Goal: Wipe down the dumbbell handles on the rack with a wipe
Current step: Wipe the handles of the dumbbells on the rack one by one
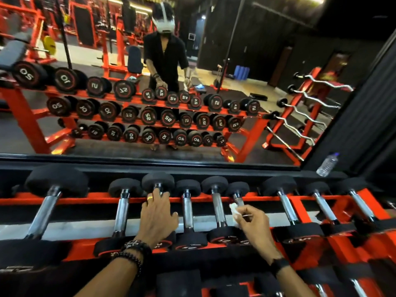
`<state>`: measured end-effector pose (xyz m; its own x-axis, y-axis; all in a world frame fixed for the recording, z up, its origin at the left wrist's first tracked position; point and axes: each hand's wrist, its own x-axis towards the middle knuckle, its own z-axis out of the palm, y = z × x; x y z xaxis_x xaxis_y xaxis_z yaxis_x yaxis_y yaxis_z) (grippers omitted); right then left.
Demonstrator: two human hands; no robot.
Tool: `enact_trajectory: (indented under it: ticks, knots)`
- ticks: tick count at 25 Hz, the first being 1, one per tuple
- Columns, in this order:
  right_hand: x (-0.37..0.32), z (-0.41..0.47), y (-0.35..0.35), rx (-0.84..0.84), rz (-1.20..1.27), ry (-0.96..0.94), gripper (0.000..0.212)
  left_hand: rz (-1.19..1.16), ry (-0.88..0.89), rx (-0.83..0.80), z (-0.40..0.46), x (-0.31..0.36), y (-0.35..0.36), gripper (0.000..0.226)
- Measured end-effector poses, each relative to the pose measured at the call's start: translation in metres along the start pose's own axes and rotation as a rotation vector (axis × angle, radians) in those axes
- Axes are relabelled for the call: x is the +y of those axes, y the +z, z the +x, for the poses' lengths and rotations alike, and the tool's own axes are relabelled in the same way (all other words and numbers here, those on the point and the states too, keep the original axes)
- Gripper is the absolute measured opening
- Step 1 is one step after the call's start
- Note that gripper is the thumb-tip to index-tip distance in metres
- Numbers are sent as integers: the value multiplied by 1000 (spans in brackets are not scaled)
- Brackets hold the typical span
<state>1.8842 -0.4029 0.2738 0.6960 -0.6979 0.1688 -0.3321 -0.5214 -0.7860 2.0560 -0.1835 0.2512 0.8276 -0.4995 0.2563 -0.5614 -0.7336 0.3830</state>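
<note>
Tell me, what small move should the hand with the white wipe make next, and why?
Probably press the wipe down onto the small dumbbell's handle and rub along it. The right hand pinches the wipe right beside that bar, while the left hand rests on another dumbbell.

A commercial gym — the free-weights corner.
An orange rack (pixel 214 199) of black dumbbells (pixel 216 207) fronts a wall mirror (pixel 128 116); reflected at 11 o'clock are orange machines (pixel 90 22) and a yellow plate (pixel 49 45) — at 2 o'clock, racked curl bars (pixel 308 112).
</note>
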Motion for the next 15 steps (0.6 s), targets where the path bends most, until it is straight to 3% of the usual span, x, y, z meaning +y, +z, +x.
enact_trajectory:
  ticks: [7,15]
  knots:
    - [2,5,5,-164,-250,-159,14,-36,-69,43,6,3,5,31]
    - [-12,44,20,-378,-340,127,12,-71,-63,68,8,-1,8,20]
